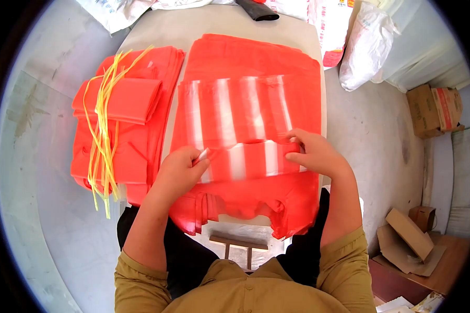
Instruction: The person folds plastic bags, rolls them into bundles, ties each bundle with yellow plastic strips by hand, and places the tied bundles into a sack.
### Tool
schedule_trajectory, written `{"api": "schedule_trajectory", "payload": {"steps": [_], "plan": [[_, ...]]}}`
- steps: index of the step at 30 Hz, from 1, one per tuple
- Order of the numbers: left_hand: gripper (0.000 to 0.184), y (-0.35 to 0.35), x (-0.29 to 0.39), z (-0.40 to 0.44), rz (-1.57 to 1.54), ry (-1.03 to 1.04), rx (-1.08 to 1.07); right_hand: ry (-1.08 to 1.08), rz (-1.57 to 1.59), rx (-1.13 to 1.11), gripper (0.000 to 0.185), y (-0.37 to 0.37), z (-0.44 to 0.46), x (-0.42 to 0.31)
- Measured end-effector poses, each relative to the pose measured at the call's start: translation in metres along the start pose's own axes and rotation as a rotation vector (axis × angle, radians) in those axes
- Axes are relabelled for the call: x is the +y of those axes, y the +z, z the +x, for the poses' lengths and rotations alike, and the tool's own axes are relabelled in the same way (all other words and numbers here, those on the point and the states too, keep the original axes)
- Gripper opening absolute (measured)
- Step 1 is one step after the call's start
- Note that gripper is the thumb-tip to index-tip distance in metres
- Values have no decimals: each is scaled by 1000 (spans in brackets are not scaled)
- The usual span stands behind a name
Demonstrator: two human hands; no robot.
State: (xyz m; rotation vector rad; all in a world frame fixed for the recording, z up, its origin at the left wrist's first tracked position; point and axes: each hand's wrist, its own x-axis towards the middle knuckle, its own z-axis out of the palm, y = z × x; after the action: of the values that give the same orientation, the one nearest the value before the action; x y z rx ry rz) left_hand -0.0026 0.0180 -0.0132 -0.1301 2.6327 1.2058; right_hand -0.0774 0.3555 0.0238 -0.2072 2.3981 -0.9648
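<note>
A red and white striped sheet [237, 112] lies over a pile of red plastic bags [250, 55] on the table. Its near part is folded up as a striped band. My left hand [181, 169] pinches the left end of this band, fingers closed. At the band's right end, my right hand [316, 153] has its thumb and fingers curled round the edge. Loose red edges of the pile hang over the table's front. To the left sits another stack of folded red bags [133, 104], with yellow strings [105, 130] draped across it.
The beige table [162, 23] reaches back to a black object [257, 9] and white sacks [331, 26]. Another white sack [367, 47] stands at the right. Cardboard boxes [434, 110] are by the right wall, with an opened carton [407, 242] below them.
</note>
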Motion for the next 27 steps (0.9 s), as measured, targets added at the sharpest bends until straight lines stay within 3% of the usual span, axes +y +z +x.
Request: {"api": "schedule_trajectory", "payload": {"steps": [2, 8, 12, 15, 17, 20, 24, 27], "plan": [[28, 1, -5, 0, 68, 72, 31, 87, -48, -106, 39, -10, -1, 6], [36, 2, 2, -1, 295, 61, 114, -102, 143, 147, 33, 11, 9, 31], [46, 8, 2, 0, 499, 82, 189, -129, -49, 241, 33, 19, 16, 40], [40, 7, 7, 1, 633, 45, 198, -103, -211, 279, 31, 19, 10, 26], [33, 9, 5, 1, 636, 151, 309, -44, -294, 269, 29, 16, 5, 14], [31, 11, -7, 8, 636, 413, 355, -337, -443, 473, 23, 24, 7, 24], [39, 13, -5, 3, 466, 771, 230, -642, -461, 384, 29, 31, 6, 21], [49, 8, 12, -11, 431, 767, 101, -755, -394, 228, 39, 37, -2, 9]]}}
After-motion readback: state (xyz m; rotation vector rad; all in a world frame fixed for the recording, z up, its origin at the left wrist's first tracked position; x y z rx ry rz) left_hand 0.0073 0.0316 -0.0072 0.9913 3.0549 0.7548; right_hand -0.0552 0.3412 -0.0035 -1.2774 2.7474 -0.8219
